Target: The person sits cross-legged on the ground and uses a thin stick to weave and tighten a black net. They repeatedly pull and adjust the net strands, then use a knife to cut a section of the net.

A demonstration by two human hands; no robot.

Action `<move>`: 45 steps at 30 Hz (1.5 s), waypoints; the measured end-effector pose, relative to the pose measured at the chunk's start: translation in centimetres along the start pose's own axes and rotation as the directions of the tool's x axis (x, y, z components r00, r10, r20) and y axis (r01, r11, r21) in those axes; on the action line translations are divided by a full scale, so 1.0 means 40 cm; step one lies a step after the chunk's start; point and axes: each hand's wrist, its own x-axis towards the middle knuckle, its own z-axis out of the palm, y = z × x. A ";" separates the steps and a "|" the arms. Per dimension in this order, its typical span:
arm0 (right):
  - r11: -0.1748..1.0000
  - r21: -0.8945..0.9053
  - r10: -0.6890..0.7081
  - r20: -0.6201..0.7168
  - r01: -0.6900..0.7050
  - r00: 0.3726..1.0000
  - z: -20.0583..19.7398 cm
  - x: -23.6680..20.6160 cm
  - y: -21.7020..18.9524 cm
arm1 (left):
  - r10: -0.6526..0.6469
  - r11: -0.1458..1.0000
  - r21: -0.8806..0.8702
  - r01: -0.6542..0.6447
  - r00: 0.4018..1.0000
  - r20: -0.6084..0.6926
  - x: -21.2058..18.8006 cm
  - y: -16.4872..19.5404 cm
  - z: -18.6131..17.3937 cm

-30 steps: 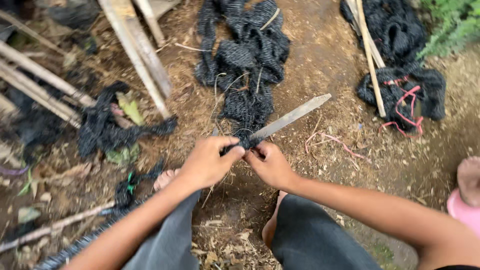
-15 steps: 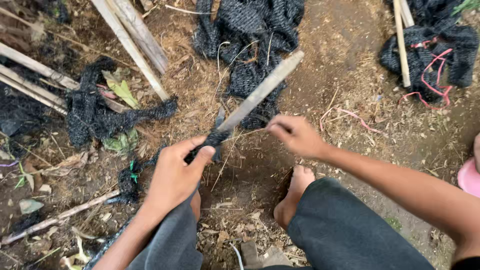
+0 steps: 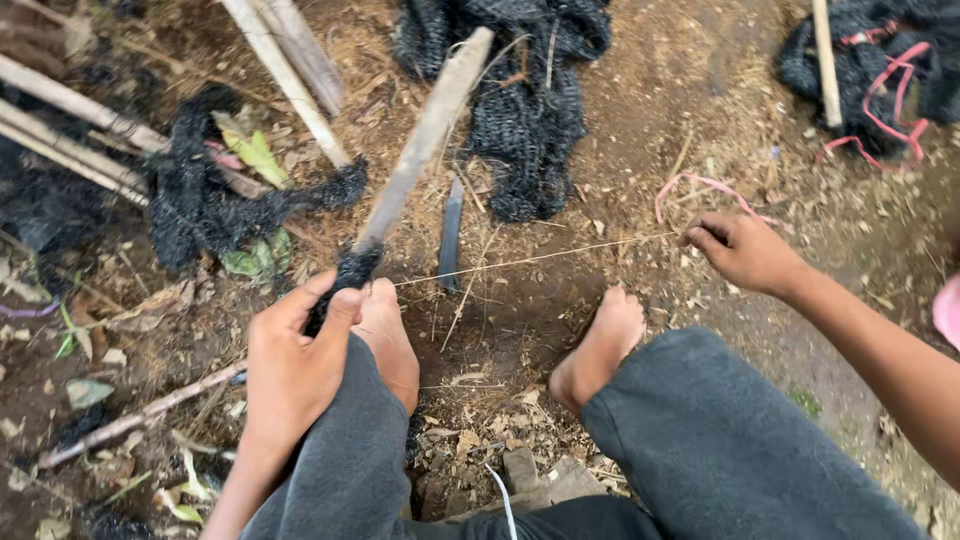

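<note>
My left hand (image 3: 292,352) is closed around the black-wrapped handle of a long knife (image 3: 420,140), whose dull blade slants up and to the right over the ground. A thin pale strand (image 3: 540,258) runs taut from the handle end across to my right hand (image 3: 745,250), which pinches its far end out to the right. My bare feet (image 3: 600,345) rest on the dirt between the hands, and my knees in grey trousers fill the bottom of the view. A small dark blade-like piece (image 3: 451,235) lies on the ground just behind the strand.
Bundles of black fibre lie at the top centre (image 3: 530,110), top right (image 3: 880,60) and left (image 3: 200,200). Bamboo sticks (image 3: 290,80) cross the upper left. A pink cord (image 3: 700,185) lies near my right hand. The ground is littered with dry leaves and straw.
My hands have come apart. The right hand has moved out to the right, drawing a thin strand taut from the knife handle. The knife in my left hand has tilted more upright.
</note>
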 end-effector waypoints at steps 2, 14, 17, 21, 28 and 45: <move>0.993 -0.011 -0.121 -0.053 0.121 0.991 -0.005 -0.017 0.027 | 0.061 0.997 0.042 -0.059 0.997 -0.043 0.004 -0.006 -0.010; 0.867 0.351 0.468 -0.326 -0.355 0.821 -0.092 -0.077 0.042 | 0.076 0.995 0.081 -0.060 0.976 -0.203 -0.032 -0.007 -0.052; 0.203 0.979 0.631 -0.122 -0.011 0.766 -0.091 -0.065 0.026 | 0.098 0.989 0.125 -0.074 0.975 -0.198 -0.015 -0.018 -0.037; -0.497 0.780 0.449 -0.142 0.379 0.882 -0.072 -0.077 0.058 | 0.100 0.986 0.150 -0.069 0.973 -0.208 0.010 -0.040 -0.008; -0.601 0.618 0.527 -0.171 0.507 0.832 -0.009 -0.107 0.128 | 0.129 0.989 0.103 -0.110 0.972 -0.197 0.021 -0.090 0.007; 0.589 0.688 -0.080 -0.473 0.424 0.878 0.042 -0.017 -0.272 | 0.308 0.945 -0.077 -0.318 0.944 -0.118 0.112 0.002 0.089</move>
